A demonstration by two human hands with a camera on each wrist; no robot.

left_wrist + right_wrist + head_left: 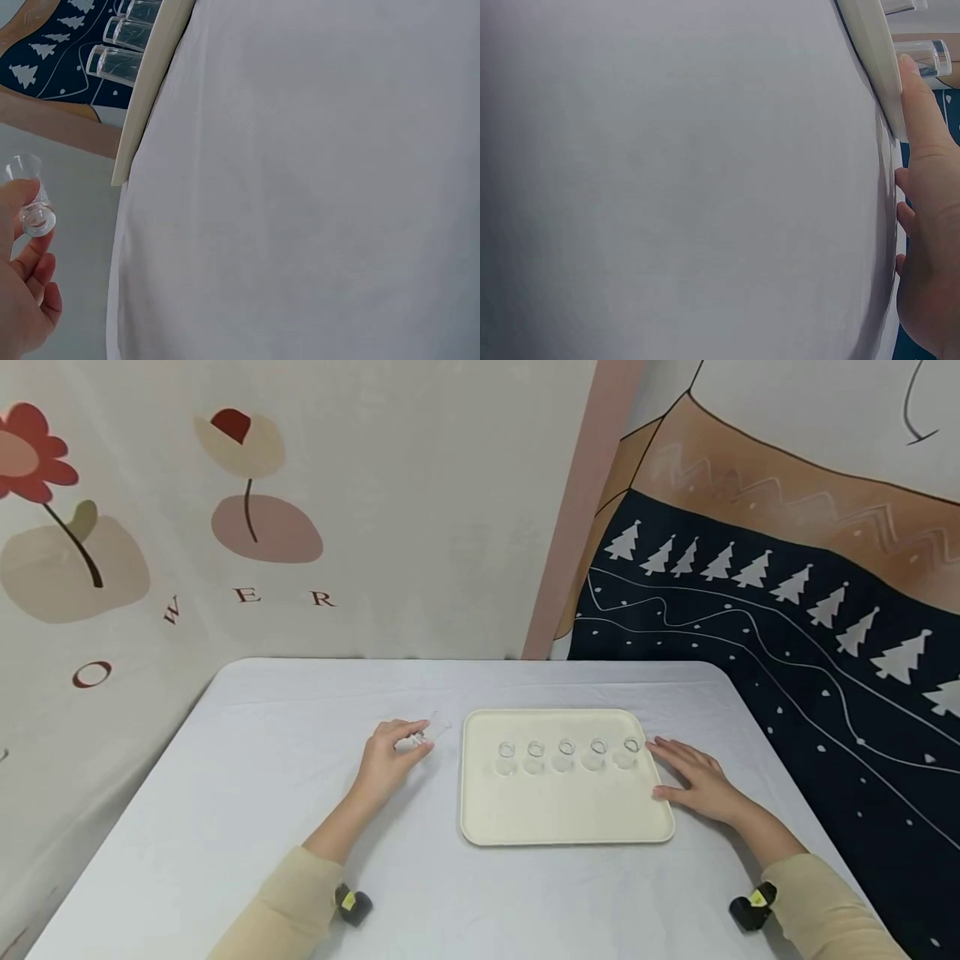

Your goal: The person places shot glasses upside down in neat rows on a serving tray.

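Note:
My left hand (384, 766) pinches a small clear shot glass (37, 219) with a thick base between thumb and fingers, raised to the left of a cream tray (558, 814). The glass lies tilted, its wider mouth pointing away from the palm. Several clear glasses (594, 756) stand upright in a row across the tray's middle. At the tray's right rim rests my right hand (701, 783), fingers extended and thumb touching the edge, close to the rightmost glass (626, 755). Whether the glasses contain anything cannot be told.
A white cloth (420, 877) covers the table, and the tray sits right of its centre. Behind the table hangs a pale curtain (420, 510) with flower prints. A dark fabric (675, 602) with white trees hangs at the right.

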